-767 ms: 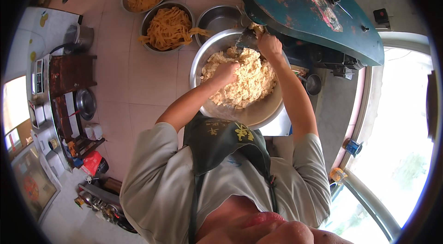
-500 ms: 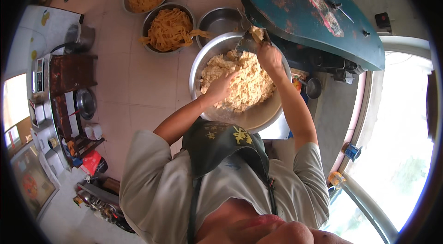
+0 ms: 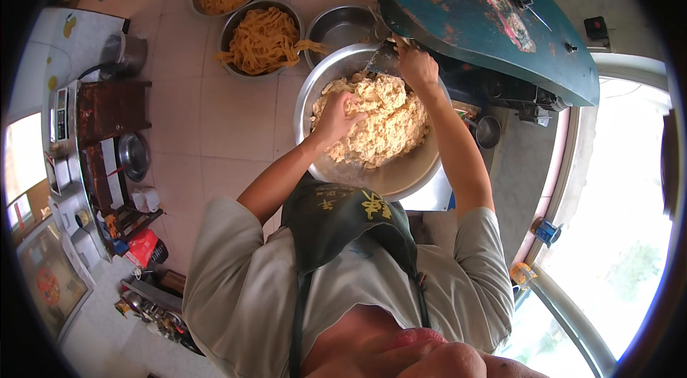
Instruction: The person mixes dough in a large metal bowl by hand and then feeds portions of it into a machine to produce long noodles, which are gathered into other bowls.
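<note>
A wide steel bowl (image 3: 305, 99) in front of me holds a mass of pale yellow, crumbly dough (image 3: 390, 128). My left hand (image 3: 336, 119) lies against the left side of the dough, fingers curved and the thumb apart from them. At the bowl's far right rim, my right hand (image 3: 418, 66) is closed round the handle of what looks like a dough scraper (image 3: 383, 60). Its dark, flour-flecked blade points down toward the dough; the fingers partly hide the handle. Right beside this hand is the lower edge of a green machine (image 3: 458, 27).
Beyond the bowl, two metal basins of flat noodles (image 3: 263, 42) stand on the tiled floor, with another metal basin (image 3: 340, 27) beside them. A small pan (image 3: 488, 132) is at the right. Along the left stand a brown cabinet (image 3: 114, 113) and a metal pot (image 3: 129, 56).
My left hand has shifted slightly up and left, its thumb now apart from the fingers. My right hand has turned; the scraper's blade now shows broadly over the dough. The bowl appears slightly higher.
</note>
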A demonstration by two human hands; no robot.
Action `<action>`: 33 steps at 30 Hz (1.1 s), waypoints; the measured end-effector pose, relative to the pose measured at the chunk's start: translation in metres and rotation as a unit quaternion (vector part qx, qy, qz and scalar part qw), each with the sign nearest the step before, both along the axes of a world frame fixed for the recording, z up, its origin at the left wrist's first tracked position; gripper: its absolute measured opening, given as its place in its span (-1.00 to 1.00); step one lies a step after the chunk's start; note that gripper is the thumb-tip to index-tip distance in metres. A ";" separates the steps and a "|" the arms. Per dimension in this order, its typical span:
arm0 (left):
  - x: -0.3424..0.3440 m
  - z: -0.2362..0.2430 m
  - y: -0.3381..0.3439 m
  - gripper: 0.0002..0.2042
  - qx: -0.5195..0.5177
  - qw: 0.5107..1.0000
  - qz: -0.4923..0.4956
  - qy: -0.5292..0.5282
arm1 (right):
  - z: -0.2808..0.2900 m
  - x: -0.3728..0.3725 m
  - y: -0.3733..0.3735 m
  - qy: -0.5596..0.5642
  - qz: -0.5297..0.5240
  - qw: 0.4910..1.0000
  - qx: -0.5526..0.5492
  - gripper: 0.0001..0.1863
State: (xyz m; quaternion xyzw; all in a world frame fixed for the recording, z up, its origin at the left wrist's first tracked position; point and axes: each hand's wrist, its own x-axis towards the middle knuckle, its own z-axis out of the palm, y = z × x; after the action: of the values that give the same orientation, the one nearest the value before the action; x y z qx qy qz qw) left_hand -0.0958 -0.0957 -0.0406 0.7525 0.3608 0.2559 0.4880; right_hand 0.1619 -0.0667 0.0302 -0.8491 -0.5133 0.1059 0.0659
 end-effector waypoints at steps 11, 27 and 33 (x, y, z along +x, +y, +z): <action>-0.013 0.009 -0.003 -0.65 -0.047 0.926 -0.241 0.285 | 0.006 0.002 -0.015 0.002 -0.011 0.999 -0.032 -0.49; 0.006 0.004 0.001 -0.42 -0.261 0.951 -0.149 0.076 | 0.011 -0.020 -0.023 0.028 -0.003 0.998 -0.061 -0.53; 0.003 0.025 0.013 -0.28 -0.524 0.846 -0.101 0.000 | 0.007 -0.013 -0.019 0.017 -0.012 1.000 0.009 -0.49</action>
State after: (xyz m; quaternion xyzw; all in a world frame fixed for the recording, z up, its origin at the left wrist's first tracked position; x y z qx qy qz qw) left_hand -0.0932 -0.0828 -0.0151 0.4171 0.3634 -0.0218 0.8328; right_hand 0.1486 -0.0853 0.0374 -0.8524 -0.5033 0.1143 0.0837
